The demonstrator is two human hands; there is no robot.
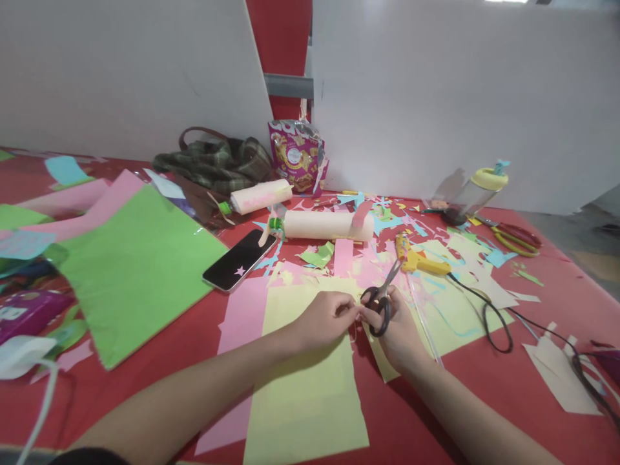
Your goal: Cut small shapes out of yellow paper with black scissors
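Observation:
My right hand (400, 326) is closed around a pair of scissors (383, 300) with black handles, the blades pointing up and away from me. My left hand (325, 318) is closed in a pinch, its fingertips meeting those of my right hand. Whatever lies between the fingertips is too small to make out; a thin pale strip shows just below them. Beneath the left hand and forearm lies a pale yellow paper sheet (307, 413), partly over a pink sheet (227, 413). Beyond the scissors rests a yellow glue gun (423, 261) with a black cord.
Two paper-wrapped bottles (324, 225) lie behind a phone (239, 261). Green paper (145, 271) spreads at left, near a white charger (24, 356). A snack bag (296, 155) and plaid cloth (217, 161) sit by the wall. Red-handled scissors (518, 237) and a clear container (477, 194) are at right.

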